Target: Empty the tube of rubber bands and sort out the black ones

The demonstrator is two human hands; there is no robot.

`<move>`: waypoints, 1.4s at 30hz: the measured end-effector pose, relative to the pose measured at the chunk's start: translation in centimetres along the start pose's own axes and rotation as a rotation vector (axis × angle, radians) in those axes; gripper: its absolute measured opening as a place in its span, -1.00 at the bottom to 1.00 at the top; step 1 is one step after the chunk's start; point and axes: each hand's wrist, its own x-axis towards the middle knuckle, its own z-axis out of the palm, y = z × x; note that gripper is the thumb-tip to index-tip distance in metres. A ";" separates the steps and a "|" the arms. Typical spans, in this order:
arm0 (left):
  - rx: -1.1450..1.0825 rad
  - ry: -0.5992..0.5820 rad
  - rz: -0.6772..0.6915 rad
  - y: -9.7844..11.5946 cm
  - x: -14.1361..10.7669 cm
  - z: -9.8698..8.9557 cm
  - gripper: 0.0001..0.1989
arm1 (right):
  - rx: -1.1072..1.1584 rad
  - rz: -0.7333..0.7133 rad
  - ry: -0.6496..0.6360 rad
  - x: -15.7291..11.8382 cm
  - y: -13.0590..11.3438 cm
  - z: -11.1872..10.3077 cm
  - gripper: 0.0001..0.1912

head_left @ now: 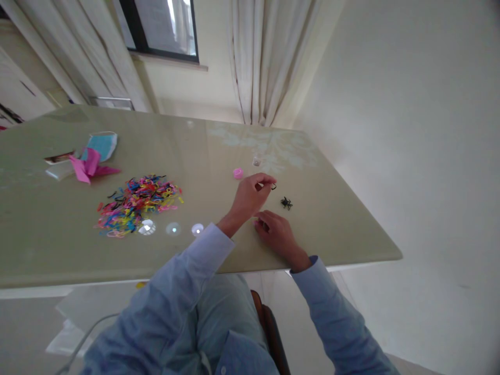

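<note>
My left hand (250,197) is over the table, its thumb and forefinger pinching a small black rubber band (274,187) that sticks out past the fingertips. Closer to the table's front edge, my right hand (275,232) rests with its fingers curled inward and closed. What lies between those fingertips, if anything, is too small to make out. A little clump of black rubber bands (286,203) lies to the right of both hands. Behind my left hand are a pink ring-shaped object (238,173) and a small clear piece (257,162).
A heap of multicoloured rubber bands (138,203) spreads over the left part of the glossy table (211,151). Beyond it lie a pink folded-paper shape (91,165), a blue face mask (103,146) and a clear packet (60,171). A wall (410,130) stands at the right.
</note>
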 end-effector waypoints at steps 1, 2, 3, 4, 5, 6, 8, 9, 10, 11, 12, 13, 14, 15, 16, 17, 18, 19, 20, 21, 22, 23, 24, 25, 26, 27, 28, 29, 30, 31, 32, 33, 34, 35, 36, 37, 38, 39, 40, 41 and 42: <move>0.067 -0.039 0.032 -0.5 0.8 0.7 -0.80 | -0.007 0.001 -0.008 0.0 0.0 0.0 -0.71; 0.138 -0.093 0.072 -0.9 1.4 1.4 -0.79 | -0.012 -0.001 -0.018 0.0 -0.1 -0.1 -0.71; 0.208 -0.163 0.107 -1.3 2.0 2.1 -0.78 | -0.017 -0.002 -0.027 0.1 -0.1 -0.1 -0.72; 0.281 -0.235 0.128 -1.6 2.5 2.6 -0.77 | -0.021 -0.002 -0.037 0.1 -0.1 -0.1 -0.73; 0.352 -0.302 0.143 -1.9 2.8 3.2 -0.75 | -0.025 0.000 -0.047 0.1 -0.1 -0.1 -0.74; 0.420 -0.362 0.149 -2.1 3.1 3.7 -0.73 | -0.029 0.003 -0.056 0.2 -0.1 -0.1 -0.76; 0.536 -0.442 0.149 -2.4 3.4 4.5 -0.69 | -0.037 0.013 -0.069 0.2 0.0 0.0 -0.80; 0.577 -0.465 0.148 -2.6 3.5 4.8 -0.69 | -0.043 0.019 -0.073 0.3 0.1 0.1 -0.81; 0.607 -0.482 0.146 -2.7 3.5 5.1 -0.69 | -0.049 0.024 -0.077 0.3 0.1 0.2 -0.83; 0.626 -0.491 0.141 -2.9 3.6 5.3 -0.69 | -0.054 0.031 -0.081 0.3 0.2 0.2 -0.83; 0.636 -0.493 0.135 -3.1 3.6 5.5 -0.69 | -0.057 0.038 -0.085 0.3 0.2 0.3 -0.84; 0.636 -0.490 0.131 -3.2 3.6 5.5 -0.69 | -0.056 0.045 -0.088 0.4 0.2 0.3 -0.84; 0.630 -0.484 0.130 -3.4 3.6 5.6 -0.69 | -0.051 0.051 -0.089 0.4 0.2 0.3 -0.84; 0.620 -0.475 0.131 -3.5 3.5 5.5 -0.69 | -0.043 0.054 -0.087 0.4 0.2 0.3 -0.84; 0.609 -0.466 0.131 -3.6 3.4 5.5 -0.68 | -0.034 0.055 -0.082 0.4 0.2 0.3 -0.84; 0.596 -0.461 0.133 -3.7 3.4 5.3 -0.68 | -0.025 0.054 -0.077 0.4 0.2 0.2 -0.84; 0.584 -0.458 0.137 -3.7 3.3 5.2 -0.67 | -0.016 0.052 -0.073 0.3 0.2 0.2 -0.84; 0.573 -0.456 0.142 -3.7 3.2 5.0 -0.67 | -0.008 0.051 -0.070 0.3 0.2 0.2 -0.84; 0.564 -0.452 0.147 -3.8 3.1 4.7 -0.67 | 0.003 0.049 -0.066 0.3 0.3 0.1 -0.84; 0.555 -0.446 0.155 -3.8 2.9 4.4 -0.67 | 0.018 0.047 -0.061 0.3 0.3 0.1 -0.84; 0.547 -0.434 0.161 -3.8 2.8 4.0 -0.67 | 0.038 0.045 -0.053 0.2 0.4 0.1 -0.84; 0.539 -0.421 0.166 -3.9 2.6 3.6 -0.67 | 0.063 0.042 -0.039 0.2 0.4 0.0 -0.84; 0.530 -0.407 0.164 -4.1 2.3 3.0 -0.68 | 0.091 0.038 -0.024 0.2 0.5 0.0 -0.83; 0.521 -0.396 0.158 -4.2 2.0 2.3 -0.69 | 0.121 0.032 -0.012 0.1 0.6 0.0 -0.82; 0.513 -0.387 0.149 -4.5 1.6 1.5 -0.70 | 0.148 0.027 0.002 0.1 0.7 -0.1 -0.80; 0.509 -0.377 0.138 -4.7 1.1 0.6 -0.71 | 0.174 0.023 0.013 0.1 0.8 -0.1 -0.78; 0.509 -0.366 0.125 -5.0 0.5 -0.5 -0.72 | 0.196 0.019 0.020 0.0 0.9 -0.1 -0.76; 0.515 -0.351 0.114 -5.2 -0.1 -1.6 -0.73 | 0.213 0.017 0.023 0.0 1.0 -0.2 -0.74; 0.522 -0.329 0.102 -5.5 -0.8 -2.8 -0.73 | 0.225 0.017 0.026 -0.1 1.1 -0.2 -0.73; 0.527 -0.302 0.089 -5.7 -1.7 -4.0 -0.74 | 0.232 0.021 0.033 -0.1 1.1 -0.2 -0.71; 0.528 -0.273 0.076 -5.8 -2.6 -5.3 -0.74 | 0.236 0.025 0.036 -0.1 1.1 -0.2 -0.70; 0.524 -0.243 0.057 -5.9 -3.5 -6.5 -0.74 | 0.237 0.033 0.040 -0.1 1.1 -0.3 -0.69; 0.518 -0.217 0.037 -6.0 -4.5 -7.7 -0.75 | 0.240 0.043 0.047 -0.1 1.1 -0.3 -0.68; 0.508 -0.194 0.018 -6.0 -5.5 -8.8 -0.75 | 0.245 0.054 0.049 0.0 1.1 -0.3 -0.67; 0.494 -0.174 0.002 -6.0 -6.4 -9.9 -0.76 | 0.254 0.063 0.056 0.0 1.2 -0.3 -0.67; 0.477 -0.158 -0.009 -6.1 -7.3 -10.9 -0.77 | 0.268 0.068 0.064 0.2 1.2 -0.4 -0.67; 0.456 -0.144 -0.015 -6.2 -8.1 -11.9 -0.77 | 0.285 0.071 0.073 0.3 1.3 -0.4 -0.67; 0.431 -0.134 -0.017 -6.3 -8.8 -12.8 -0.78 | 0.302 0.078 0.078 0.4 1.4 -0.5 -0.66; 0.405 -0.126 -0.016 -6.5 -9.4 -13.6 -0.78 | 0.316 0.091 0.076 0.6 1.5 -0.7 -0.65; 0.378 -0.116 -0.015 -6.6 -10.0 -14.3 -0.78 | 0.324 0.108 0.069 0.8 1.6 -0.8 -0.63; 0.352 -0.103 -0.016 -6.8 -10.4 -14.9 -0.79 | 0.327 0.126 0.059 1.0 1.7 -1.0 -0.61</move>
